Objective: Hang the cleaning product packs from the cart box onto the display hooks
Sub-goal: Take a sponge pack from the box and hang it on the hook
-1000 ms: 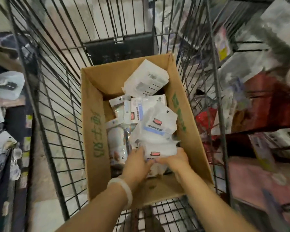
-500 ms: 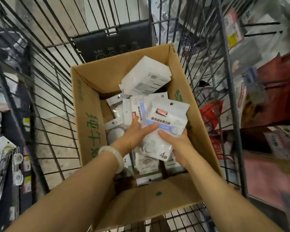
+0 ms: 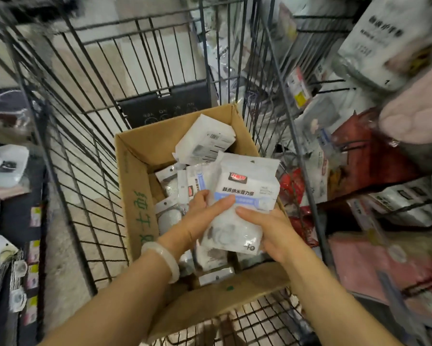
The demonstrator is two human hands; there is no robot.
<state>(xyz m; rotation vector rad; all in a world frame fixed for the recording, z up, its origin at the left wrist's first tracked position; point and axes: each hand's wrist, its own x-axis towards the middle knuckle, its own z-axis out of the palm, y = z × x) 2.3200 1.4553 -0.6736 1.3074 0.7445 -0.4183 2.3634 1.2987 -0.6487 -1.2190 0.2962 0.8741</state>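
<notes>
A white cleaning product pack with a red logo and a blue stripe is held just above the open cardboard box in the wire cart. My left hand grips the pack's left side, thumb across its front. On the pack's lower right side, my right hand holds it with the thumb on top. More white packs lie loose in the box beneath. Display hooks with hanging packs stand to the right, blurred.
The black wire cart encloses the box on all sides. Red and pink packaged goods crowd the shelves on the right. Small hanging items fill a rack at the left. A large white pack hangs at the top right.
Both hands have lifted the pack up out of the pile in the box and raised it toward me. The view has tilted up.
</notes>
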